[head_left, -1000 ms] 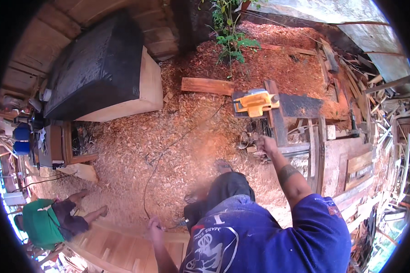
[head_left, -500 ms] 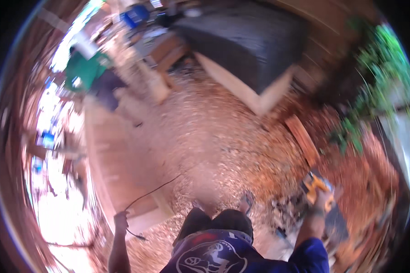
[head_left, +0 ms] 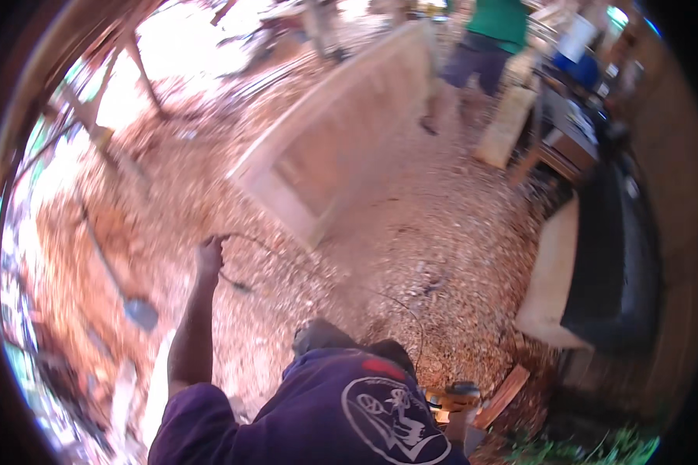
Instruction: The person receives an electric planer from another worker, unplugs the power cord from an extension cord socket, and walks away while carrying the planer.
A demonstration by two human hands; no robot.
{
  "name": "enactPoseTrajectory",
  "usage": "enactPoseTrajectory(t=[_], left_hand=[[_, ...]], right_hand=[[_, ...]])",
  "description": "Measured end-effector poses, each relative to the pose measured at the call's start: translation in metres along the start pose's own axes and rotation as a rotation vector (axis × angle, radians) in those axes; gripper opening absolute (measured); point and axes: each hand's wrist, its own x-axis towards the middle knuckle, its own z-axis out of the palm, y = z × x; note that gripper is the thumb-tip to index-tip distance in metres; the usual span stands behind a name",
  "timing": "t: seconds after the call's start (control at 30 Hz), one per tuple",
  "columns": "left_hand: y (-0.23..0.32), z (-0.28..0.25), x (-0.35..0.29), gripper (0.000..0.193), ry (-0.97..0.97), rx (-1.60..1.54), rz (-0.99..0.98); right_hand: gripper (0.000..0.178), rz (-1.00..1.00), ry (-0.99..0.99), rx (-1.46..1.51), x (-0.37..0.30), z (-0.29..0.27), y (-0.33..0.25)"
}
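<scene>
My left hand (head_left: 209, 254) is closed around a thin dark cord (head_left: 267, 246), raised in front of me to the left. A short end of the cord hangs below the fist. Its other stretch loops over the chip-covered ground toward my right side. At the lower right, beside my torso, is a yellow-and-black power tool (head_left: 451, 399). My right hand (head_left: 459, 426) is at the tool and looks closed on it, though my body and blur hide most of its fingers.
A large pale wooden panel (head_left: 341, 132) stands ahead. Beyond it is a person in a green shirt (head_left: 498, 23). A dark-covered wooden piece (head_left: 609, 263) is on the right, a reddish wood block (head_left: 506, 395) near the tool, and a shovel (head_left: 139, 313) at left.
The view has swung left, so the panel now lies ahead and the dark-covered piece to the right. My left hand still grips the cord; the power tool now shows close beside my torso.
</scene>
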Motion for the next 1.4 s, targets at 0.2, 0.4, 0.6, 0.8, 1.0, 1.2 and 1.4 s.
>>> enactPoseTrajectory(t=[0.2,0.4,0.6,0.8,1.0,1.2,1.4], left_hand=[[-0.080,-0.238,0.005,0.023,0.462,-0.370,0.028],[-0.163,-0.431,0.008,0.024,0.723,-0.523,-0.045],[-0.294,-0.733,-0.077,0.041,0.659,-0.367,0.043],[-0.165,-0.780,-0.127,0.025,1.588,0.176,-0.134],[-0.125,-0.836,-0.204,0.024,1.873,0.357,-0.253],[-0.165,-0.864,-0.263,0.021,1.799,-0.088,-0.195],[-0.231,-0.884,-0.286,0.020,1.948,-0.321,-0.226]], right_hand=[[0.045,0.049,-0.311,-0.183,-0.024,0.156,-0.106],[0.037,-0.161,-0.467,-0.288,-0.087,0.283,-0.166],[0.039,-0.114,-0.637,-0.340,-0.286,0.393,-0.239],[0.030,-0.258,-0.819,-0.488,-0.429,0.494,-0.255],[0.027,-0.337,-0.995,-0.686,-0.592,0.609,-0.227],[0.029,-0.474,-1.276,-0.778,-0.707,0.727,-0.163],[0.026,-0.497,-1.588,-0.822,-0.859,0.833,-0.088]])
